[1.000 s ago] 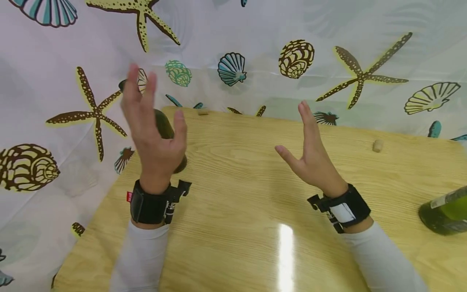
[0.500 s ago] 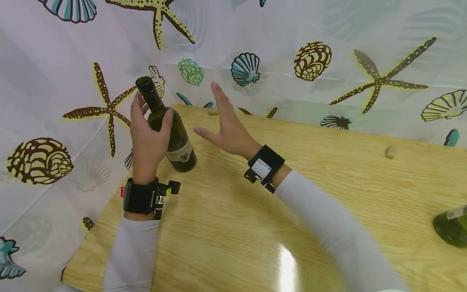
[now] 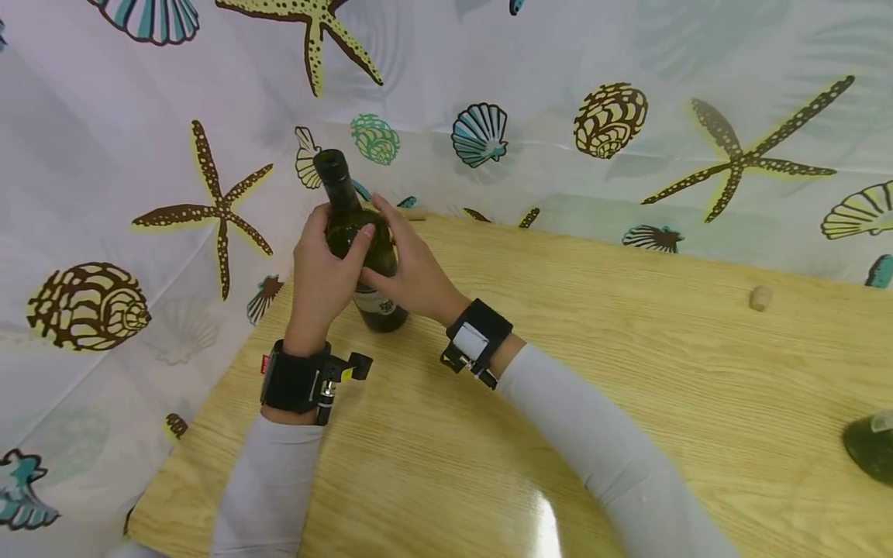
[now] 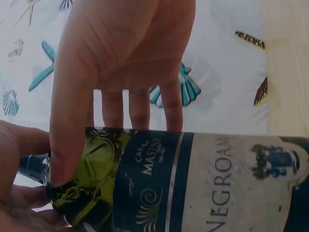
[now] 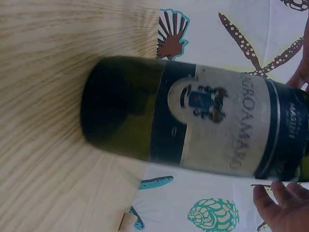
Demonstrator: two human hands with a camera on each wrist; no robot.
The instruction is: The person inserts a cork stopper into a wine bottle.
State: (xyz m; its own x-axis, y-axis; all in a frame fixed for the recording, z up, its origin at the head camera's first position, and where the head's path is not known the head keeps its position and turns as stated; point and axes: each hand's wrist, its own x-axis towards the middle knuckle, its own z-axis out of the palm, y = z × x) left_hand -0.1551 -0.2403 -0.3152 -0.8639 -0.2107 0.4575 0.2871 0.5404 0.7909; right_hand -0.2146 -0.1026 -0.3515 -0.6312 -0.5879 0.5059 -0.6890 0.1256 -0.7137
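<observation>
In the head view a dark green wine bottle (image 3: 380, 298) with a pale label is held between both hands at the left of the table (image 3: 572, 372). My left hand (image 3: 323, 271) grips its shoulder from the left, thumb in front. From the other side my right hand (image 3: 415, 279) wraps the shoulder, its thumb across the front below the left thumb. The bottle's open mouth (image 3: 331, 159) shows no cork. In the left wrist view the label (image 4: 231, 179) reads Negroamaro. The bottle's base (image 5: 104, 104) appears close against the wood in the right wrist view.
A second green bottle (image 3: 868, 448) is cut off at the right edge. One cork (image 3: 760, 297) rests at the table's right rear, and another (image 3: 413, 216) lies at the back edge behind the held bottle. A shell-patterned curtain (image 3: 544, 170) hangs along the back and left.
My right hand has crossed leftward to the bottle and taken hold of it. The left hand has gone round the bottle's shoulder. The bottle has shifted slightly right.
</observation>
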